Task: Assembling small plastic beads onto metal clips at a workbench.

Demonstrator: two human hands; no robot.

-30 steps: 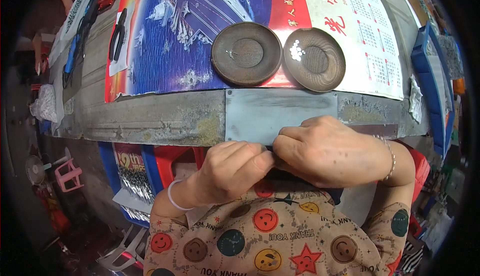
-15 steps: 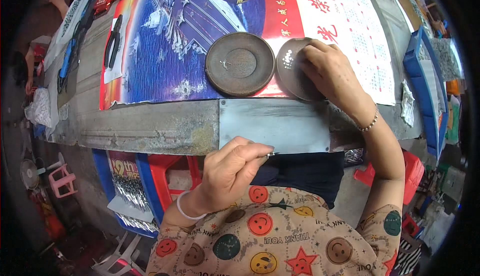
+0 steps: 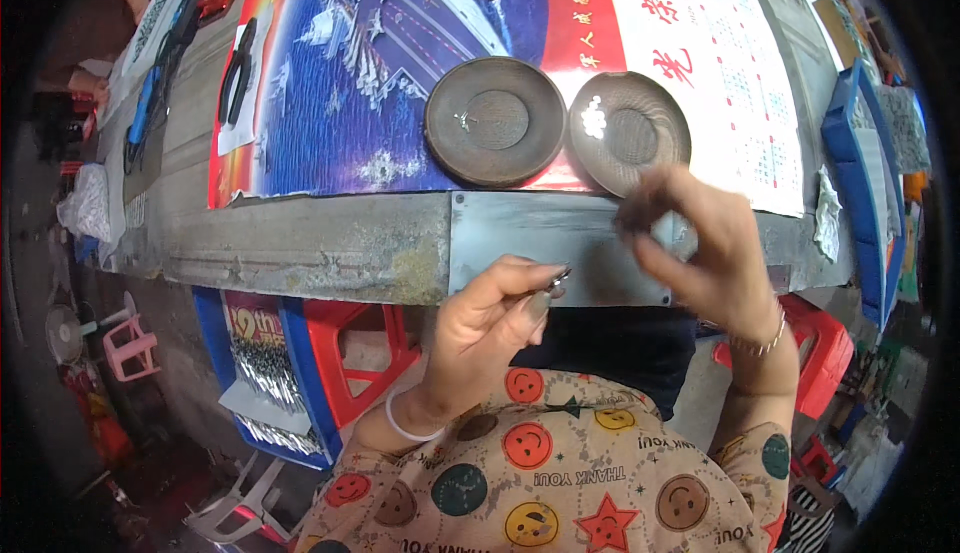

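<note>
**Small metal piece pinched at the bench edge, two brown dishes beyond**

Head view: the left hand point(image 3: 490, 318) is closed in a fingertip pinch on a tiny dark metal piece point(image 3: 558, 276), thin and glinting, which sticks out just past the thumb and forefinger. The piece is too small to tell its exact shape. Directly beyond the pinch lies a flat grey metal plate point(image 3: 540, 243), smooth and dull, fixed to the front edge of the worn workbench point(image 3: 300, 248), whose surface is scuffed and patchy.

The right hand point(image 3: 705, 253) hovers to the right of the pinch, blurred, its fingers curled with thumb and fingertips brought near together; whether they hold anything cannot be told. A thin bracelet sits on its wrist.

Farther from the pinch, on a glossy printed poster point(image 3: 400, 73) in blue, red and white, sit two round shallow dishes with a dark brown, matt, ringed surface. The left dish point(image 3: 495, 121) carries a small shiny speck. The right dish point(image 3: 628, 133) sits just above the right hand and holds a little cluster of bright pieces point(image 3: 594, 118) near its left rim. The dishes lie just beside each other.

Below the pinch, red and blue plastic stools point(image 3: 340, 353) stand under the bench.
</note>
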